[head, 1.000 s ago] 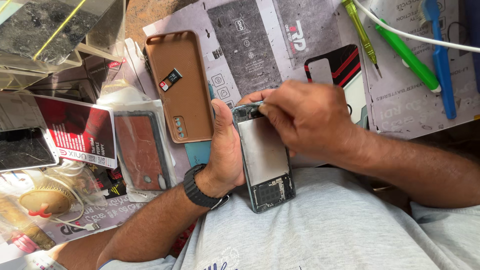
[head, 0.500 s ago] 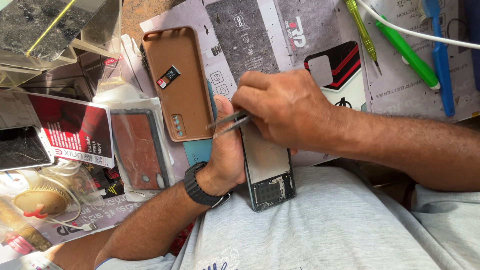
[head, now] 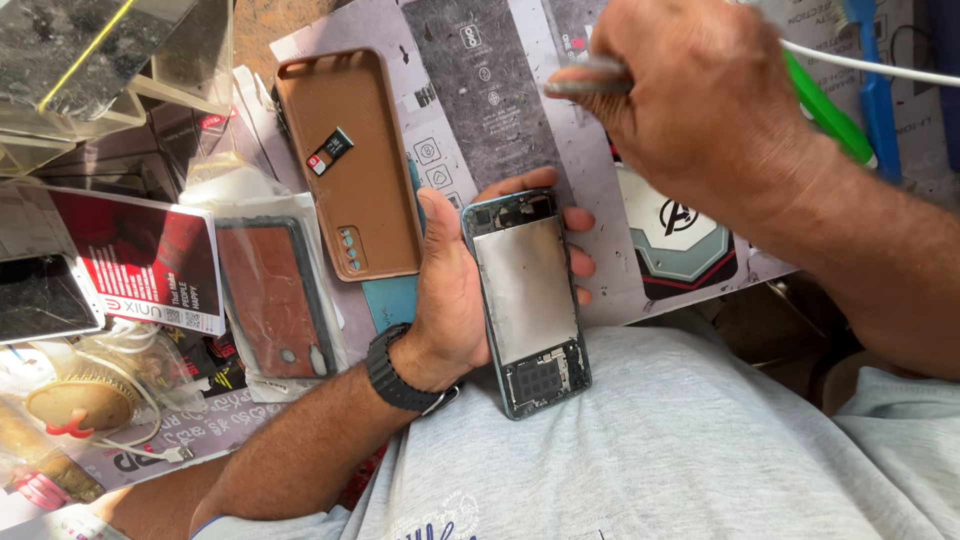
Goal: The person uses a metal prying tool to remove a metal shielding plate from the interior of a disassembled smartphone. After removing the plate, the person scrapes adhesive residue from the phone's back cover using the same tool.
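Observation:
My left hand [head: 455, 290] grips an opened smartphone [head: 525, 300] by its long edges, back cover off, a silver metal plate and circuit parts showing. Its lower end rests on my grey shirt. My right hand [head: 700, 100] is raised above and to the right of the phone, over the work mat, pinching a slim grey metal tool [head: 585, 82] that points left. The tool is blurred and clear of the phone.
A brown phone case [head: 350, 165] with a small card on it lies left of the phone. A packaged brown case [head: 275, 295], a red box [head: 130, 255], green [head: 825, 105] and blue [head: 880, 95] tools and a white cable [head: 880, 65] lie around the printed mat [head: 490, 110].
My right hand has lifted off the phone's top end and swung up and to the right with the tool. The phone's inner face is now uncovered. My left hand keeps its hold.

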